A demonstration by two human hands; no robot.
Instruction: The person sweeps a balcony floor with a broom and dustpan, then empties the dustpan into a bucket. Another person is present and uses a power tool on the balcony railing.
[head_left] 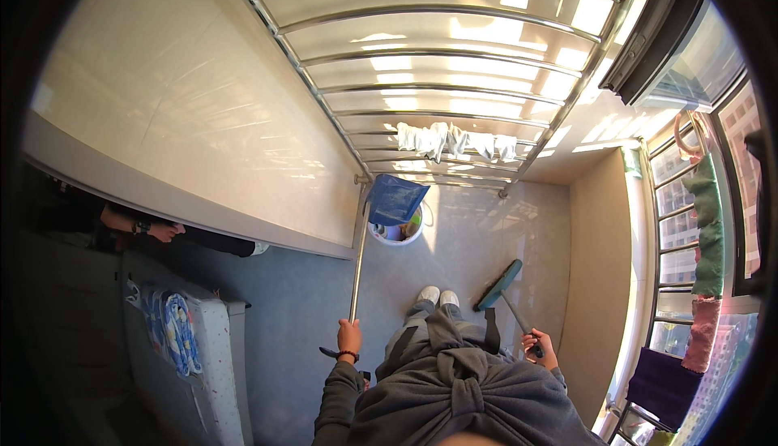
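While the left forearm reaches forward along the person's side, the left hand (348, 338) is closed around the long metal pole of a blue dustpan (397, 200). Its scoop lies well ahead of that hand, overlapping the far side of a white bucket (397, 242) in view; whether they touch cannot be told. The right hand (545, 349), held low beside the body, grips the handle of a broom (498, 285), whose teal head angles ahead and leftward, just right of the white shoes (429, 293).
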